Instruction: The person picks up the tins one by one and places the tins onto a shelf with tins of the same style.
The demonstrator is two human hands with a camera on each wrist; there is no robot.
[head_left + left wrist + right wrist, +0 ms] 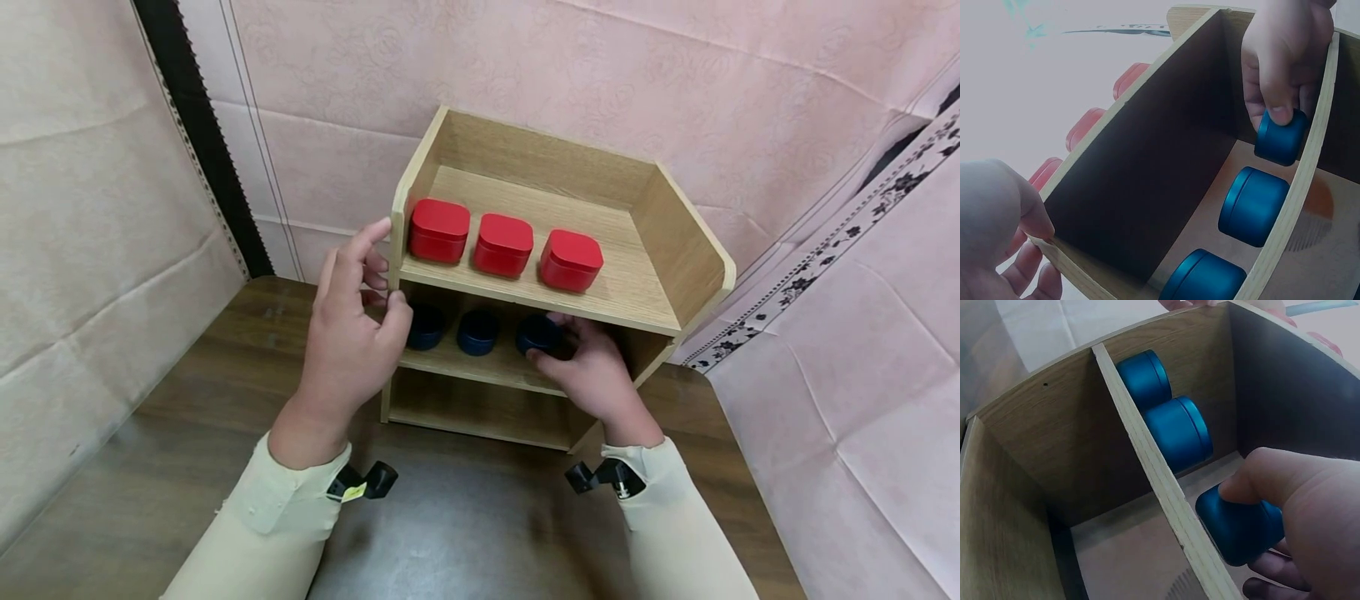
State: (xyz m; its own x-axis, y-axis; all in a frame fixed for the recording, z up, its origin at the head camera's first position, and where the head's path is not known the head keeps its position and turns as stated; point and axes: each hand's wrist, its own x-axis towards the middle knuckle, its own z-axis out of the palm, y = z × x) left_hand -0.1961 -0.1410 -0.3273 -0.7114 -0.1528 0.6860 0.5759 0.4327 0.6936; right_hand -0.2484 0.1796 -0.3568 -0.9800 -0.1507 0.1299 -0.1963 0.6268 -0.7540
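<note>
A small wooden shelf unit [645,321] stands on the table. Its left side panel is gripped by my left hand [348,333], thumb and fingers on either side of the front edge in the left wrist view. On the middle shelf, my right hand [596,371] holds a dark blue tin [1235,525] between thumb and fingers, at the right end of a row. To its left are a second blue tin [477,332] and a third blue tin [426,327], both near the shelf's front edge.
Three red tins, left [440,231], middle [503,245] and right [572,261], line the front of the top shelf. Below the blue tins is a bottom shelf [480,408]. Pale patterned cloth [330,67] hangs behind and at both sides of the brown table [450,508].
</note>
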